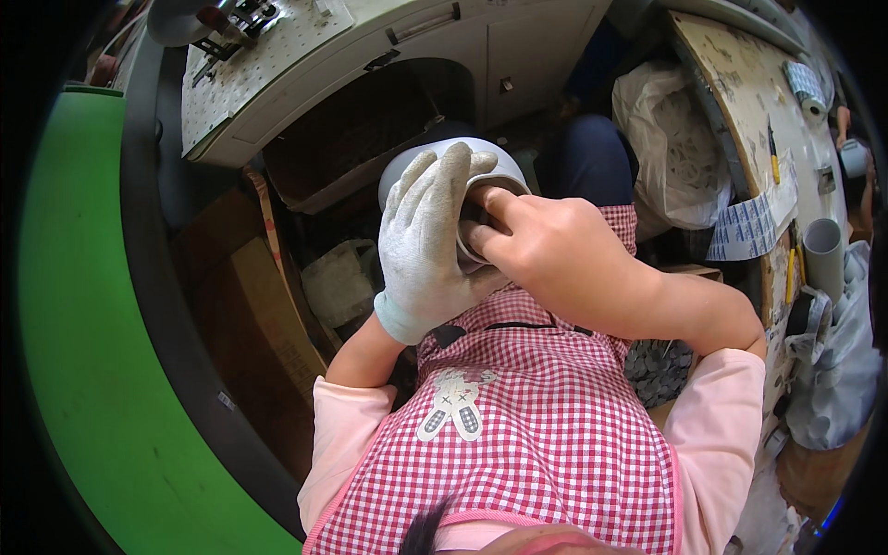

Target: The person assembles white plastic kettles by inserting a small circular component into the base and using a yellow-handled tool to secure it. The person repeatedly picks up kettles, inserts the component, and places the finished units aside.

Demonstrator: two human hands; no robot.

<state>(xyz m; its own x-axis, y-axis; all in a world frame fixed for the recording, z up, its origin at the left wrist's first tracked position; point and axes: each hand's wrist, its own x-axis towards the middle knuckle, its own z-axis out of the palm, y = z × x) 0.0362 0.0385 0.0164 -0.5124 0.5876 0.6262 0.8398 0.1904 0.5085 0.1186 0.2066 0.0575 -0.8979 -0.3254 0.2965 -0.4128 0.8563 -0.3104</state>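
In front of my chest, above my lap, is a white, rounded hollow piece (400, 170) with a round opening turned toward my right. My left hand (425, 236), in a pale grey work glove, is pressed along its near side, fingers long and close together, the thumb low by the rim. My right hand (560, 242) is bare. Its bent thumb and fingers reach into the opening. The fingertips are partly hidden there, and I cannot make out what they pinch or touch inside.
A green surface (83, 324) with a black border runs along the left. Ahead stands a pale machine bench (277, 69). Right are a bulging plastic bag (655, 148), a worktable (735, 69), and a grey tube (822, 248). Flat grey pieces (659, 365) lie below my right forearm. Another person's hand (843, 120) shows far right.
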